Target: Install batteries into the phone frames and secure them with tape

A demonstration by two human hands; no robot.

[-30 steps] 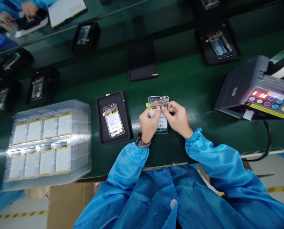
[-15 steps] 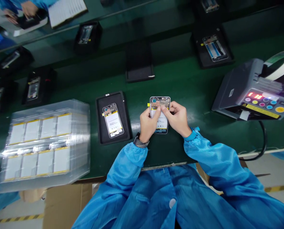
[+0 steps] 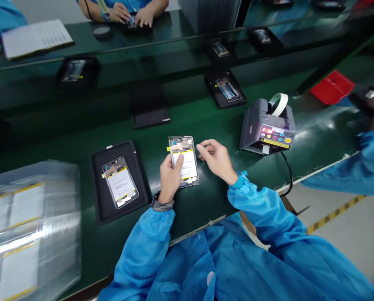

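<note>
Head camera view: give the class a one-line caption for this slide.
Left hand holds a phone frame on a green bench, right hand beside it.

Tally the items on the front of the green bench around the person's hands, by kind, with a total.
Silver-framed open phones: 2 (one in the left hand, one in the tray)
Black rectangular tray: 1
Grey box-shaped tape dispenser: 1
Clear plastic stack of white batteries: 1
Total: 5

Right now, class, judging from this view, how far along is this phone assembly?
Done: the phone frame in the black tray carries a battery. In hand: the left hand grips a second frame with a second battery; the right hand is open beside it. Left: the battery stack in clear trays.
</note>
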